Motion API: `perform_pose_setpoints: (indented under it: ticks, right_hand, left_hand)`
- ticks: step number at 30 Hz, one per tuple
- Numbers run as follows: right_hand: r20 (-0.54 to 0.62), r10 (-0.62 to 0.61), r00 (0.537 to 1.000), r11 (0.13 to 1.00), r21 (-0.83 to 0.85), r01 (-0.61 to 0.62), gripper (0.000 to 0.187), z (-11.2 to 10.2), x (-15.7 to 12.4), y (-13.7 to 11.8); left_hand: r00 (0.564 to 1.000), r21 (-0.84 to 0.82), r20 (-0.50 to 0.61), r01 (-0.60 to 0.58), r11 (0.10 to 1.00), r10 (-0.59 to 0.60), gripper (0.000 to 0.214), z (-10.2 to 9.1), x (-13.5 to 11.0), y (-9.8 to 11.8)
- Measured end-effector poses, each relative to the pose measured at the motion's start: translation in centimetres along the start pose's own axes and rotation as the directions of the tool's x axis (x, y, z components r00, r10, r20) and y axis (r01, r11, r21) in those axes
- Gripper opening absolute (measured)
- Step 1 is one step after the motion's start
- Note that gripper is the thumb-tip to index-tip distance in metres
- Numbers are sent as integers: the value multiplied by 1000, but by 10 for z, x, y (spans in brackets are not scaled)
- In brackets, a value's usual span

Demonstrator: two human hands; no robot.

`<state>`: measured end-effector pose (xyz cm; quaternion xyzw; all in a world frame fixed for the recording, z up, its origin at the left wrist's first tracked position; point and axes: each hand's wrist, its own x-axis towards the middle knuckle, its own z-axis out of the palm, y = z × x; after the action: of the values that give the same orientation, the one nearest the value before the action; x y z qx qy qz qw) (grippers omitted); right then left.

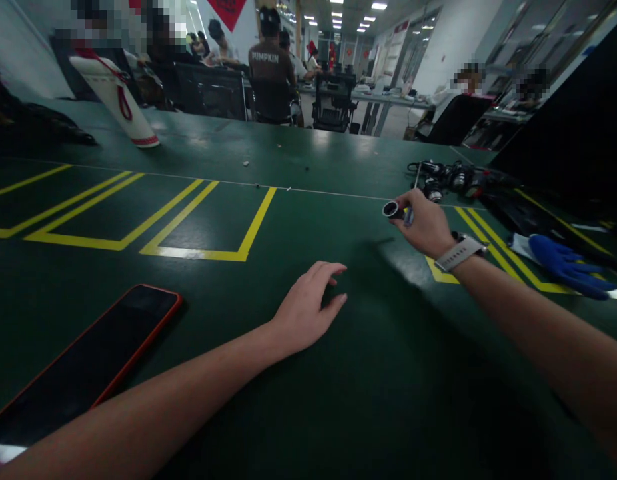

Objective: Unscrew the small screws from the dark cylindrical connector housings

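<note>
My right hand (pixel 422 223), with a watch (pixel 461 253) on its wrist, is closed around a short dark cylinder (pixel 391 211) above the table. The cylinder has a silvery rim and a round dark end turned towards me; its exact kind is unclear, as the fingers cover part of it. Behind this hand lies a pile of black parts (pixel 445 177) with metal rings and cable-like pieces. Over the middle of the green table (pixel 308 230), my left hand (pixel 308 307) is open, fingers slightly curved and thumb apart, holding nothing.
A phone (pixel 103 340) in an orange-edged case lies at left. Yellow tape (pixel 208 253) marks boxes on the table. A blue-and-white glove (pixel 563 263) lies at right near a large black panel (pixel 573 127). A white tapered object (pixel 118 100) stands tilted at far left. People sit beyond.
</note>
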<state>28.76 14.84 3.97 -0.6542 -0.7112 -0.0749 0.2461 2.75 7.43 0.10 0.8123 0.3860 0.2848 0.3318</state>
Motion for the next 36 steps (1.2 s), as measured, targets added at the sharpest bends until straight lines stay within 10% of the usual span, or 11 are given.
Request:
perform_pose_setpoints:
  ticks: [5,9,18,26,30,36]
  right_hand:
    - [-97,-266,959,755,598,270,27,-11,-55,-81]
    - [-96,-315,944,645,708,287,26,-15,-81,-114]
    - [-129,-374,918,605,717,347,24,-24,-90,-109]
    - [-29,-98,995,338,939,60,37,-53,-102,-110]
    - [-41,-86,995,390,918,72,32,-56,-107,-117]
    - [-141,-426,894,590,706,393,23,-52,-107,-124]
  left_hand:
    - [978,-31,-184,-107,994,100,66,1,0,-2]
    - [947,-36,-218,-247,968,234,74,1,-3,-4]
    - [935,-153,-248,-296,943,254,52,-2,0,-14]
    - [974,-158,-221,-96,983,59,22,-8,1,-6]
    - [983,-172,-171,-101,980,71,22,-8,1,-5]
    - [979,-87,-156,-147,985,132,23,-5,3,-7]
